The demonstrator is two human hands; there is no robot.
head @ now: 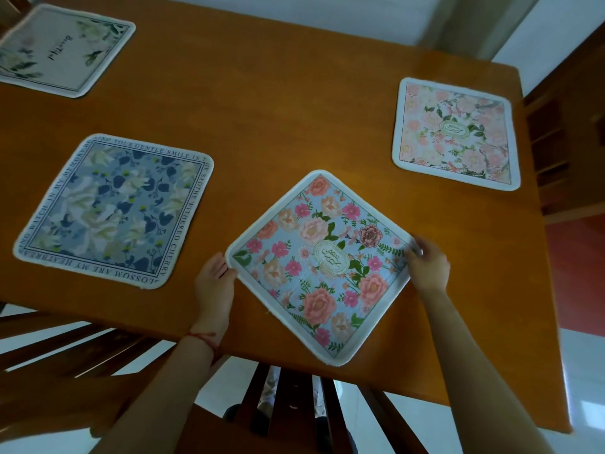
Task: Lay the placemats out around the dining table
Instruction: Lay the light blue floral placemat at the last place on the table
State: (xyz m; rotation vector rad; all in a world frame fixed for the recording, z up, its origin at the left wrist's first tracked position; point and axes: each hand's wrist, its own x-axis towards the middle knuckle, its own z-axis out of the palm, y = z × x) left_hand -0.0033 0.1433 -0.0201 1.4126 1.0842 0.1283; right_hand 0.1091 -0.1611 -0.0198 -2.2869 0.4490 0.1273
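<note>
Placemats: four on the tabletop (294,103), all well apart. Left to right: a white leafy mat (62,49) at the far left, a blue-grey flower mat (114,211), a pink-and-blue floral mat (322,265) turned like a diamond at the near edge, and a pale pink mat (455,134) far right.
Hands: two, both yours. Your left hand (214,283) pinches the diamond mat's left corner, your right hand (429,265) pinches its right corner.
Surface and room: orange-brown wood tabletop, dark slatted chairs (291,401) at the near side, pale floor.
Hard to see: the white leafy mat is cut off at the frame edge and its lettering is blurred; the diamond mat's near corner hangs just past the table edge.
</note>
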